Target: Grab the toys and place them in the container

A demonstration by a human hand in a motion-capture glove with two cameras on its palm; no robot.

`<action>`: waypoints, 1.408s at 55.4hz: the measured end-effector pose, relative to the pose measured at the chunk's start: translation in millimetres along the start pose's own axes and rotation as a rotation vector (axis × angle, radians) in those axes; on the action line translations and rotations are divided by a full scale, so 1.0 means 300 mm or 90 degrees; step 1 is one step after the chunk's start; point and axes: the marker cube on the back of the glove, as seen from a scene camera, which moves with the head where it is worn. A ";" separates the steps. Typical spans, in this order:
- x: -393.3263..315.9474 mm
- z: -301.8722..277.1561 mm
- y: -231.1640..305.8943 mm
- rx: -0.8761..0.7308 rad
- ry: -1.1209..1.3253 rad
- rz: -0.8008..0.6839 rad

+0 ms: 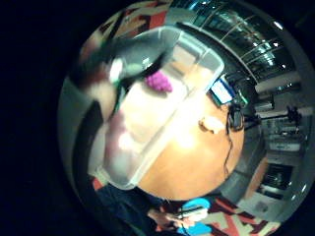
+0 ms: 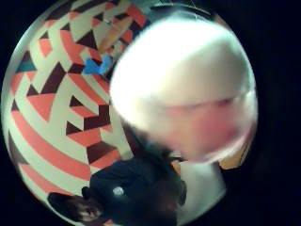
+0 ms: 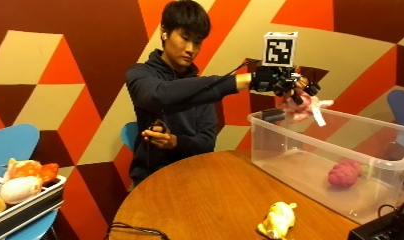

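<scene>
A: Listing item one: pink plush toy [image 3: 302, 106], pinched in the gloved right hand [image 3: 280, 80], hanging above the clear container [image 3: 292, 131] rim.

B: Handling?

A: Judged soft, light, unbreakable; grip anywhere on the body. Long axis appears to hang roughly downward from the fingers, white tag trailing.

B: Others?

A: Magenta toy [image 3: 344, 174] already inside, below the hand; yellow toy [image 3: 277, 219] on the counter [image 3: 202, 200], well below and nearer the camera.
</scene>
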 end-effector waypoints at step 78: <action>1.081 0.458 -0.054 -0.180 0.061 0.167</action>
